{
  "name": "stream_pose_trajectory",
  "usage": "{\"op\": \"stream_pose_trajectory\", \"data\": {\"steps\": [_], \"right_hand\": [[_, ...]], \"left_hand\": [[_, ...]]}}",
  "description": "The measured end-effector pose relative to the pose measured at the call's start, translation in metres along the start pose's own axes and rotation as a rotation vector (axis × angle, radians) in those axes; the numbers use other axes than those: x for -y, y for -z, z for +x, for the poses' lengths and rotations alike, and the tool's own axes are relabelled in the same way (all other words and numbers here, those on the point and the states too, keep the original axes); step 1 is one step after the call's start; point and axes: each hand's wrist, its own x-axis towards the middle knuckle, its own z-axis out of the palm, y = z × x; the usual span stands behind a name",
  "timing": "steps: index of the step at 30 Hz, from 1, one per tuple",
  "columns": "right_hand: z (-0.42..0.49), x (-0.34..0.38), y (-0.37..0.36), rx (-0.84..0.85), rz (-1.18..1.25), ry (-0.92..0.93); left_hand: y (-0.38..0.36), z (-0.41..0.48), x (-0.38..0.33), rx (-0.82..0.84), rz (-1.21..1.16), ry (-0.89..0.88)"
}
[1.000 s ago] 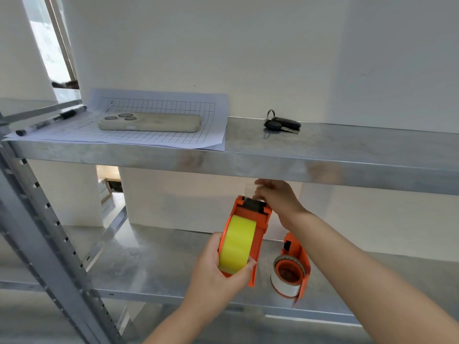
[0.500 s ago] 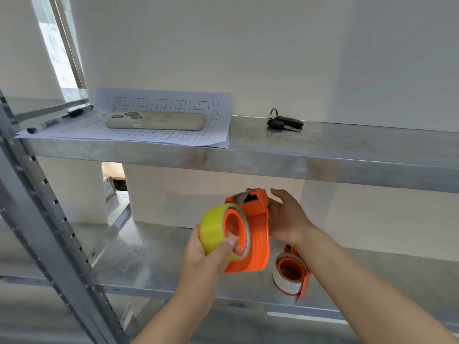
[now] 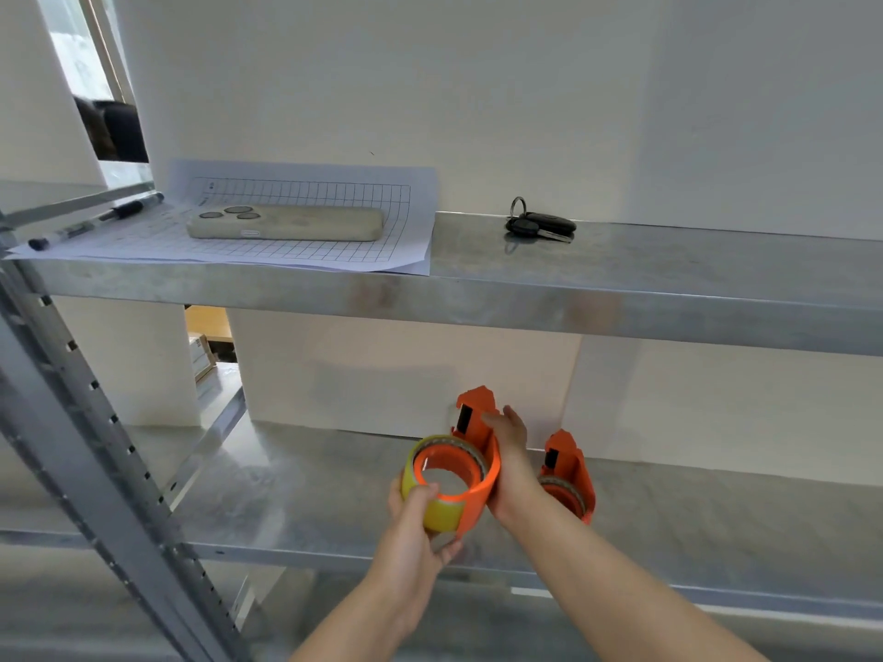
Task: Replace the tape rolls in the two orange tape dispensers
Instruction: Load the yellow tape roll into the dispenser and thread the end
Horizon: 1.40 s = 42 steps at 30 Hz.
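Orange tape dispenser [image 3: 478, 451]: held above the lower shelf [image 3: 296, 494], long axis roughly upright, cutter end up. Yellow tape roll [image 3: 437, 511]: on its hub, open core facing the camera. Left hand [image 3: 415, 532]: fingers closed around the roll. Right hand [image 3: 511, 463]: wrapped on the dispenser's back. Second dispenser [image 3: 568, 475]: standing on the shelf just right, holding a roll.
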Motion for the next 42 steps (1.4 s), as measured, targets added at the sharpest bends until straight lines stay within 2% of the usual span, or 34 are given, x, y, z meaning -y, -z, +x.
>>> {"op": "stream_pose_trajectory", "data": {"steps": [3,6,8,11,18,20,24,26,33,42], "right_hand": [[0.005,-0.018,0.003,-0.104,-0.143,-0.039],[0.042,-0.055,0.025,-0.194,-0.301,-0.025],[0.047,-0.068,0.033,-0.243,-0.324,-0.050],[0.019,-0.067,0.025,-0.157,-0.337,-0.099],[-0.005,-0.071,0.023,-0.095,-0.501,0.090],[0.000,-0.074,0.026,-0.079,-0.528,0.103],[0.009,-0.080,0.033,-0.065,-0.594,0.095],[0.012,-0.084,0.035,-0.064,-0.603,0.082],[0.023,-0.092,0.038,-0.093,-0.642,0.073],[0.027,-0.092,0.038,-0.064,-0.807,0.018]], "left_hand": [[0.014,0.000,0.006,0.008,0.045,0.088],[0.024,0.004,0.010,0.013,-0.013,0.143],[0.029,0.007,0.009,-0.013,-0.072,0.134],[0.032,0.016,0.010,-0.043,-0.129,0.118],[0.027,0.039,0.025,0.006,-0.157,0.157],[0.030,0.046,0.032,0.016,-0.026,0.162],[0.040,0.059,0.037,-0.036,0.522,0.157],[0.039,0.060,0.033,-0.087,0.711,0.145],[0.039,0.071,0.035,-0.124,0.904,0.092],[0.044,0.083,0.038,-0.151,1.145,0.151]]}}
